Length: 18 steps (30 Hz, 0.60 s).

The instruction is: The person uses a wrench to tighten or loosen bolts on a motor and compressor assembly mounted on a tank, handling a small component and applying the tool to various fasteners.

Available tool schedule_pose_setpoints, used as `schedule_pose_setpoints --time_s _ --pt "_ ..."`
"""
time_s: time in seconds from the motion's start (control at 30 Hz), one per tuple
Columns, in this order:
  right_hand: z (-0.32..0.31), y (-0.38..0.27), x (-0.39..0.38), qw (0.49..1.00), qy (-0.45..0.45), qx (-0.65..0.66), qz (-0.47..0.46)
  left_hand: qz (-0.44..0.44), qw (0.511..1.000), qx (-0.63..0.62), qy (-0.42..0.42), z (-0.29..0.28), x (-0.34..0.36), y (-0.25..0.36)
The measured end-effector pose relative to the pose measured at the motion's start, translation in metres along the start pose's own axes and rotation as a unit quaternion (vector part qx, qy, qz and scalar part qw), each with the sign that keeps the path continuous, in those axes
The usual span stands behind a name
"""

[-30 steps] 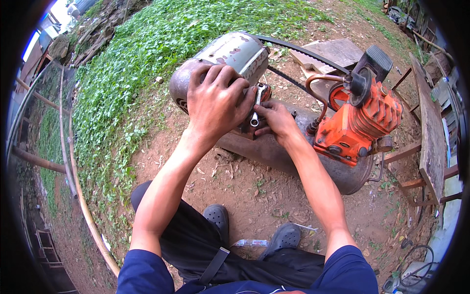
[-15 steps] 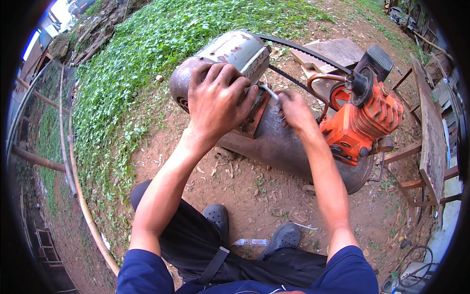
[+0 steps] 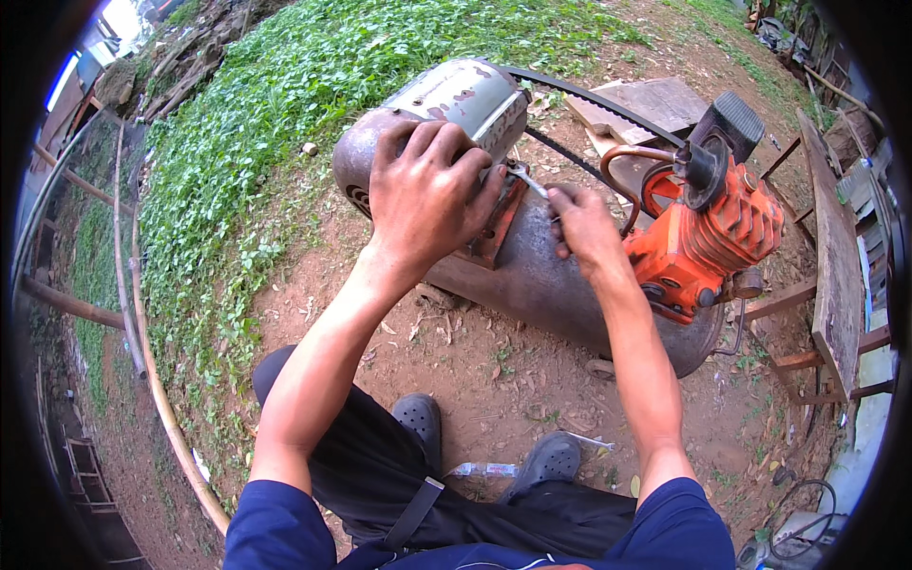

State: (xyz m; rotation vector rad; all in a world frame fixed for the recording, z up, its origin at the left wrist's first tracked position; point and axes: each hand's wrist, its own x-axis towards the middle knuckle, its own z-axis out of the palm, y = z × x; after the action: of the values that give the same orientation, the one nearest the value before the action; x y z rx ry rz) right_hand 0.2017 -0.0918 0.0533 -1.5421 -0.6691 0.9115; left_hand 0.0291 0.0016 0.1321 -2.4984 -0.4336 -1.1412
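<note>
My right hand (image 3: 584,226) is closed round a silver wrench (image 3: 530,183). The wrench's far end meets the rusty orange mounting bracket (image 3: 494,237) beside a grey-green electric motor (image 3: 461,100) with peeling paint. My left hand (image 3: 427,190) presses on the motor's near side with bent fingers. Its fingertips are partly hidden, and its thumb points at the wrench head. Under the bracket lies a dark, rusty cylindrical tank (image 3: 551,285). An orange compressor pump (image 3: 708,237) is mounted on the tank's right end, right of my right hand. A black toothed belt (image 3: 598,100) runs from the motor toward the pump.
A second wrench (image 3: 591,441) lies on the dirt by my right shoe (image 3: 556,463). Between my feet is a clear plastic piece (image 3: 484,470). Wooden boards (image 3: 655,104) lie behind the belt, and a plank bench (image 3: 836,256) stands at the right. Bamboo poles (image 3: 157,380) run along the left.
My right hand has moved slightly right and down, and the wrench handle has swung the same way. My left hand stays on the motor, which has shifted very slightly right.
</note>
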Motion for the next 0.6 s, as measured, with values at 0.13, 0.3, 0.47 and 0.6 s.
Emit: schedule_pose_setpoints --time_s 0.13,0.3,0.47,0.6 --pt "0.018 0.007 -0.001 0.996 -0.068 0.051 0.008 -0.011 1.0 -0.006 -0.019 -0.003 0.002 0.003" --pt "0.047 0.006 -0.006 0.986 -0.094 0.136 0.026 -0.012 1.0 -0.007 -0.021 -0.004 0.002 0.002" --pt "0.06 0.011 -0.001 0.982 -0.084 0.167 -0.005 0.001 1.0 -0.009 0.002 0.001 0.0 -0.001" --pt "0.053 0.008 0.003 0.98 -0.106 0.17 0.013 0.001 1.0 -0.009 0.004 0.001 0.0 0.0"
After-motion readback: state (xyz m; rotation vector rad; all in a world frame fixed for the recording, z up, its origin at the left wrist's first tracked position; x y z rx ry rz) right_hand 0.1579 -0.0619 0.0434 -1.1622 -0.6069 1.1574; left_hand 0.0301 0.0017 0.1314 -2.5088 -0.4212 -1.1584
